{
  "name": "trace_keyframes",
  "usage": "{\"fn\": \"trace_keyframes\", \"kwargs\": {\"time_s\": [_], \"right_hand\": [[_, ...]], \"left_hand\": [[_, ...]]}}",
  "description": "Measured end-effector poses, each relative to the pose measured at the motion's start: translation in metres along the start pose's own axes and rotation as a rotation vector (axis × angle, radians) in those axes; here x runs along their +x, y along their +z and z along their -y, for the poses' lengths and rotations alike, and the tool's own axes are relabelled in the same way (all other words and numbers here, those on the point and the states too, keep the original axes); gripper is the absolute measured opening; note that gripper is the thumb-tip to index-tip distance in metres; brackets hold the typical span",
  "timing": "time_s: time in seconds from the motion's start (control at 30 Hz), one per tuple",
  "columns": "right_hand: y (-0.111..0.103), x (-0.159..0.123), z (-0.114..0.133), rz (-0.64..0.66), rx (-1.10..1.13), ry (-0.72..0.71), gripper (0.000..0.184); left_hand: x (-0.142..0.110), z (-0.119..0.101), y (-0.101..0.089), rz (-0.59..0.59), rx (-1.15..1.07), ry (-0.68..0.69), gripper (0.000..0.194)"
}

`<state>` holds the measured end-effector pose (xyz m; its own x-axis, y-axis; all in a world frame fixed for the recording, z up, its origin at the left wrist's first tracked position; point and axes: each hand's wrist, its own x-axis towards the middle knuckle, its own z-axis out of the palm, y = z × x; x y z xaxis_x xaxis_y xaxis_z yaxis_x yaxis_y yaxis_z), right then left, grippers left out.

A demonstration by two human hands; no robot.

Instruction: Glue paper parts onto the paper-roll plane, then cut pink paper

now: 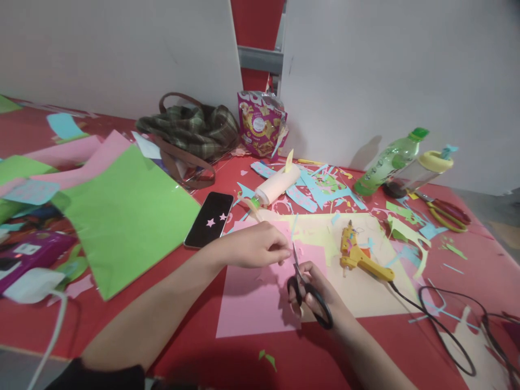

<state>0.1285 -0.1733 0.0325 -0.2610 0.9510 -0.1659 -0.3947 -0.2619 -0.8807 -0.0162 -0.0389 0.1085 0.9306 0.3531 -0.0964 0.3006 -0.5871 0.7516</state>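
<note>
My right hand (320, 292) has its fingers through the handles of black-handled scissors (324, 311), whose blades point away from me. Close to the blade tips, my left hand (260, 245) is closed with thumb and fingers together. Whatever lies between those fingertips is too small to make out, though small pink bits show near them. Beneath both hands lies a sheet of pink paper (244, 303), partly over a cream sheet (365, 303). A yellow glue gun (365, 262) rests on the cream sheet to the right. Two small pink stars lie on a phone (207, 227) to the left.
A paper-wrapped bottle (278, 185) lies among paper scraps. Behind stand a snack bag (262, 124) and a plaid bag (195, 130). To the right are a green bottle (388, 162), a clear tumbler (418, 173), pliers (447, 214) and a black cable (442, 325). Green paper (130, 216) lies left.
</note>
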Motion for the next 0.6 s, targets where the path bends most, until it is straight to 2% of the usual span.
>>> {"fn": "trace_keyframes", "kwargs": {"time_s": [0.33, 0.6], "right_hand": [[-0.001, 0.0, -0.001, 0.009, -0.024, -0.03, 0.034], [0.005, -0.001, 0.009, -0.036, 0.01, -0.043, 0.034]], "left_hand": [[0.001, 0.001, 0.0, 0.008, -0.034, -0.039, 0.023], [0.005, 0.005, 0.006, 0.034, -0.09, -0.093, 0.028]]}}
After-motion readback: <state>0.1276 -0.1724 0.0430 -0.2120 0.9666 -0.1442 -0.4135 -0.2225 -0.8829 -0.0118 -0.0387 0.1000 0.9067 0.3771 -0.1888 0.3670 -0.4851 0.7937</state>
